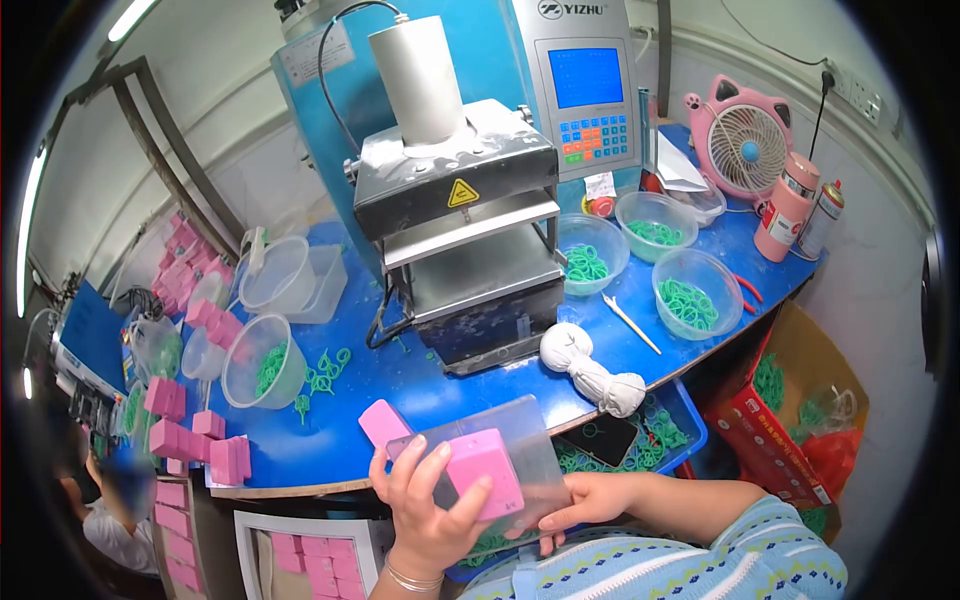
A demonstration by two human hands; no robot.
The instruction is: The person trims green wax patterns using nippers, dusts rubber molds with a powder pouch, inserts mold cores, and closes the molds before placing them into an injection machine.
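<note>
My left hand (pixel 425 500), with bangles at the wrist, grips a pink block (pixel 484 470), thumb on its near side and fingers spread behind. The block rests against a translucent plastic piece (pixel 535 430), sheet or box I cannot tell, tilted over the table's front edge. My right hand (pixel 590 505) has its fingers curled at that piece's lower right corner, partly hidden by it. Another pink block (pixel 380 424) lies just beyond my left fingers. Below and right, a blue tray (pixel 695 440) contains green rings and a dark phone (pixel 602 437).
A press machine (pixel 460 190) stands on the blue table (pixel 470 420). Right of it are bowls of green rings (pixel 690 305), a white-wrapped bundle (pixel 600 375), a pointed tool (pixel 632 325) and a fan (pixel 745 140). Pink blocks (pixel 230 460) stand at left; a person (pixel 120 530) sits beyond.
</note>
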